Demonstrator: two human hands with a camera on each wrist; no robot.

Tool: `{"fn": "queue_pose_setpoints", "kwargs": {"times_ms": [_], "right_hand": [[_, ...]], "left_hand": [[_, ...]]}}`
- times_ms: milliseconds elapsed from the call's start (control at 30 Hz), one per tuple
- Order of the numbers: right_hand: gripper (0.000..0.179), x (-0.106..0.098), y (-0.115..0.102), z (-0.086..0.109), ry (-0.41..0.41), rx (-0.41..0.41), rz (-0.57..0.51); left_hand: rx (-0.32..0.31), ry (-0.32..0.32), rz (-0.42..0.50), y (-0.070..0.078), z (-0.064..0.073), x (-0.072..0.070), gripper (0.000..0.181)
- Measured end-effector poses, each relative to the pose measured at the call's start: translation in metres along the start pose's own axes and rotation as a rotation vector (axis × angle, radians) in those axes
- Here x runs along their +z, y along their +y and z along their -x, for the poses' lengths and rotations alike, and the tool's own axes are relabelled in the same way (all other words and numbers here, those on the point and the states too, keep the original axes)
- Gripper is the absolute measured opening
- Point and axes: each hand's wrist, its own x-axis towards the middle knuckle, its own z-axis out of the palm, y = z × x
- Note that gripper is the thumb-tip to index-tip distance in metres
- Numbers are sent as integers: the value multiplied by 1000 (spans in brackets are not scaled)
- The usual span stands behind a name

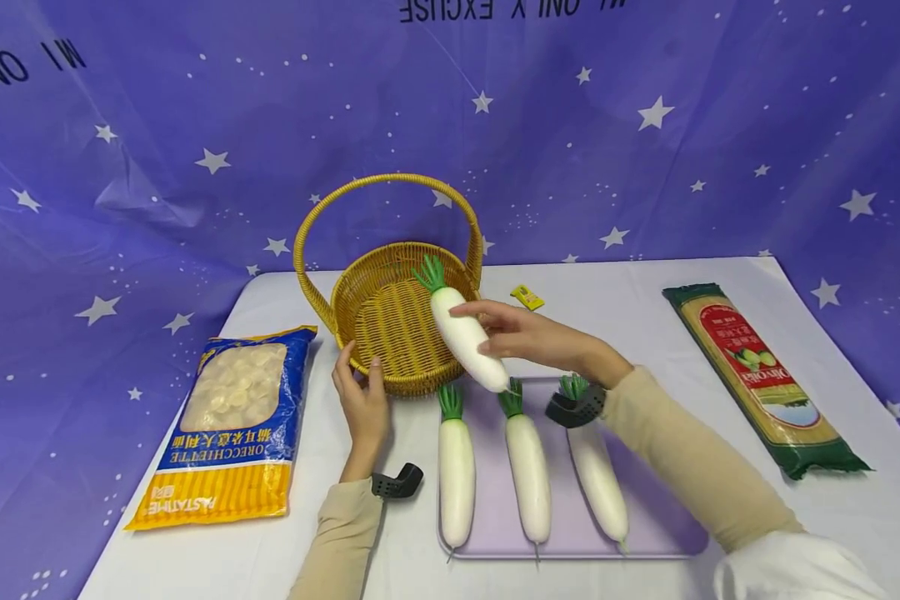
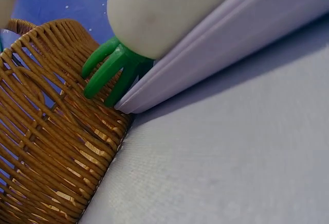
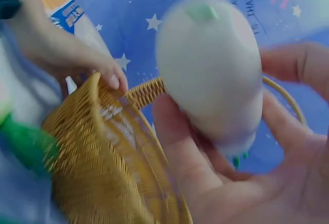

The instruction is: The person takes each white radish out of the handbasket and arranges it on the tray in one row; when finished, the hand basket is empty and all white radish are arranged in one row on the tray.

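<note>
My right hand (image 1: 528, 337) grips a white radish (image 1: 461, 333) with green leaf stubs, holding it tilted over the right side of a wicker basket (image 1: 416, 385). Its leafy end points into the basket; in the right wrist view the radish's root end (image 3: 208, 54) faces the camera between thumb and fingers. At the basket's front left, my left hand (image 1: 365, 412) holds the rim. Three more radishes lie side by side on a lilac tray (image 1: 667, 525): a left one (image 1: 457, 479), a middle one (image 1: 528, 479) and a right one (image 1: 598, 479), partly hidden by my right wrist.
A blue and yellow pasta bag (image 1: 228, 425) lies left of the basket. At the right is a long green-ended pasta pack (image 1: 761, 375). A small yellow packet (image 1: 527, 297) sits behind my right hand. The basket's tall handle (image 1: 390, 177) arches over its opening.
</note>
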Motion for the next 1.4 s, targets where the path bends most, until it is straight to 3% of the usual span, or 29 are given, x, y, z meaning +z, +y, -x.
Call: {"fn": "queue_pose_setpoints", "kwargs": {"times_ms": [67,133,300,333,433,600,767,967,1200,1400], "right_hand": [[55,-5,4,30,8,14,61],[56,-10,11,59,27,15,92],[55,-20,44,124,69,-72,107],[54,-21,52,136,83,-80,113],[54,-21,74,169,168,4,176],[54,-9,103,210,266,174,236],[54,4,110,222,315,224,271],[56,18,106,222,368,281,342],[55,27,101,218,461,275,507],[54,30,97,217,520,354,625]], "left_hand": [[3,1,-1,0,0,0,48],[0,2,10,10,2,-2,47],[1,7,26,38,8,-5,44],[2,6,27,38,8,-5,44],[-2,-2,39,37,9,-3,45],[-6,-21,39,13,7,1,46],[1,4,-1,-1,2,2,45],[8,11,7,-1,1,1,44],[25,3,16,-1,-1,1,44],[16,5,10,0,0,0,45]]}}
